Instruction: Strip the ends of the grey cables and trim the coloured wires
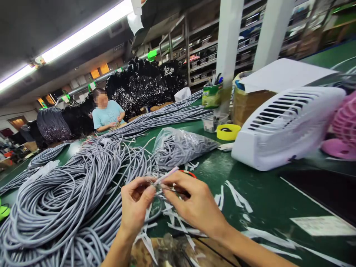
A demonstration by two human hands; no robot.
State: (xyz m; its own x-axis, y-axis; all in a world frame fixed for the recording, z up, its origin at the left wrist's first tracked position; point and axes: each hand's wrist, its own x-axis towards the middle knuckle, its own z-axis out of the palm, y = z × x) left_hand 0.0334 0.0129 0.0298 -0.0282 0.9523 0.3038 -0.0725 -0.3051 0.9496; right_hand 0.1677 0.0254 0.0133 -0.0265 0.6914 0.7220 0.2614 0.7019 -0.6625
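Observation:
My left hand (136,205) and my right hand (196,202) meet above the table, fingertips nearly touching. Each hand is closed in a pinch. A thin pale length (170,173) sticks up to the right from between the fingertips; whether it is cable or a strip of wrapping I cannot tell. What my left fingertips grip is too small to make out. Just behind my right hand, a red and black ring-shaped edge (188,173) shows in part. Left of my hands lies a big heap of coiled grey cables (69,189).
White scraps (237,196) litter the green table (264,196). Behind my hands lies a clear bag of short grey cables (180,146). A yellow tape roll (228,131), a white fan (278,129) and a green can (213,95) stand right. A person (108,113) sits across the table.

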